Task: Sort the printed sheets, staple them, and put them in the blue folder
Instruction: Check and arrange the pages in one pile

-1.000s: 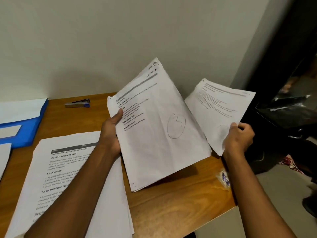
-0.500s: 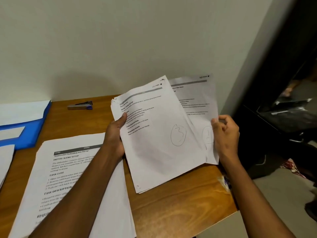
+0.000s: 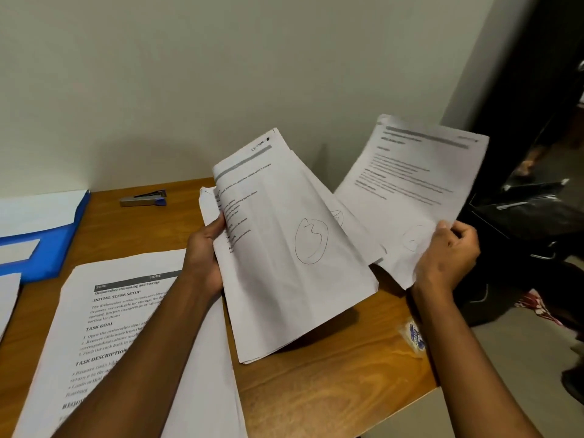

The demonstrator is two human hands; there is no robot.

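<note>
My left hand (image 3: 203, 254) grips a stack of printed sheets (image 3: 294, 279) by its left edge, held above the wooden table; the top sheet bears a circled handwritten 3. My right hand (image 3: 447, 257) pinches a single printed sheet (image 3: 410, 191) by its lower corner, held out to the right and apart from the stack. Another pile of printed sheets (image 3: 126, 317) lies flat on the table under my left forearm. The blue folder (image 3: 53, 245) lies open at the left edge with white paper on it. A grey and blue stapler (image 3: 143, 199) sits near the wall.
The wooden table (image 3: 331, 374) ends at the right just below my right forearm, with a small blue-printed wrapper (image 3: 414, 338) near that edge. Dark furniture and a black bag (image 3: 531, 216) stand to the right. More white paper (image 3: 8, 298) pokes in at the far left.
My right hand has drawn one sheet out from behind the stack and swung it out to the right. The stack in my left hand has stayed roughly in place.
</note>
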